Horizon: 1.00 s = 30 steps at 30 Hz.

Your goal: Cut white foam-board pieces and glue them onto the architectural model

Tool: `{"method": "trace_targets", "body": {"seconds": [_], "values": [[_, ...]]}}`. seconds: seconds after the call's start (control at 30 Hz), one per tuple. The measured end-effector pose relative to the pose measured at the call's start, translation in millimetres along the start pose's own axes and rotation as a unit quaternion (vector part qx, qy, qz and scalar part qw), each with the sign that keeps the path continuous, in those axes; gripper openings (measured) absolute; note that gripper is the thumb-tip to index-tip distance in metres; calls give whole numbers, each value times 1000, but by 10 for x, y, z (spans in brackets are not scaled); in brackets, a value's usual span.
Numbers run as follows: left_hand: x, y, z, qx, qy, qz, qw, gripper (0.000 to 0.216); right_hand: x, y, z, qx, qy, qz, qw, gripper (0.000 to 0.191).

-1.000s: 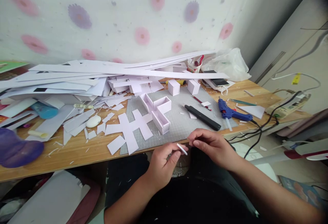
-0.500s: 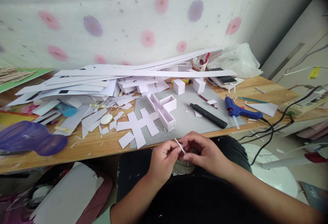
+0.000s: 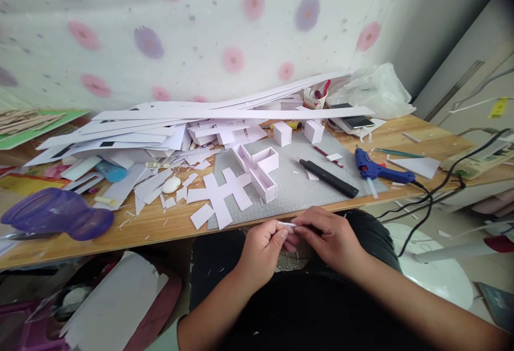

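Just in front of the table edge, my left hand [image 3: 263, 250] pinches one end of a small white foam board piece [image 3: 286, 224], seen nearly edge-on. My right hand [image 3: 331, 236] has its fingers closed on the other end. Beyond my hands, a white open-topped box form [image 3: 263, 182] with joined arms rests on the grey cutting mat [image 3: 289, 201]. Flat white cut-out pieces [image 3: 219, 201] lie to its left, partly on the mat. Two small white boxes [image 3: 282, 134] stand farther back.
A black utility knife [image 3: 329, 178] and a pencil [image 3: 327, 155] lie on the mat. At right is a blue glue gun [image 3: 379, 169] with its cord trailing off the table. White strips [image 3: 225, 114] and scraps heap at left, near a purple translucent container [image 3: 56, 214].
The white piece has turned from a steep slant to nearly level between my fingers. My right hand has shifted slightly to the right. The whole view has drifted a little.
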<state>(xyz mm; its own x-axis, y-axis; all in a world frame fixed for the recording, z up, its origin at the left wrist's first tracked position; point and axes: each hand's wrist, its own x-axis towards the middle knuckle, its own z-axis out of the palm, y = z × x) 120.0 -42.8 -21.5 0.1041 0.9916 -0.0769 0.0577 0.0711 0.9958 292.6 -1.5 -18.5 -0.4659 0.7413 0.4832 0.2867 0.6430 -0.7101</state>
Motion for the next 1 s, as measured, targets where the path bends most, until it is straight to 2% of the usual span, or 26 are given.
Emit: {"method": "trace_targets", "body": {"seconds": [0.2, 0.33, 0.4, 0.53, 0.6, 0.73, 0.9, 1.0], "values": [[-12, 7, -15, -47, -4, -31, 998, 29, -3, 43, -10, -36, 27, -7, 999, 16], [-33, -22, -58, -83, 11, -51, 995, 30, 23, 110, -160, -58, 74, 19, 995, 12], [-47, -40, -86, -105, 21, -58, 993, 31, 20, 143, -245, -40, 46, 25, 998, 12], [-65, -62, -124, -150, 23, -58, 987, 33, -17, 165, -274, -8, -72, -3, 997, 24], [-64, -71, -129, -169, 7, -56, 984, 31, -20, 148, -216, -3, -67, -17, 998, 28], [-46, -82, -121, -207, -48, -23, 977, 34, 42, 83, -88, 28, -9, -54, 998, 23], [-34, -45, -122, -202, -78, -1, 976, 35, 117, 24, -32, 39, -39, -72, 996, 20], [-43, -47, -139, -176, -76, -9, 981, 36, 122, 36, 0, 28, -25, -57, 998, 20]]}}
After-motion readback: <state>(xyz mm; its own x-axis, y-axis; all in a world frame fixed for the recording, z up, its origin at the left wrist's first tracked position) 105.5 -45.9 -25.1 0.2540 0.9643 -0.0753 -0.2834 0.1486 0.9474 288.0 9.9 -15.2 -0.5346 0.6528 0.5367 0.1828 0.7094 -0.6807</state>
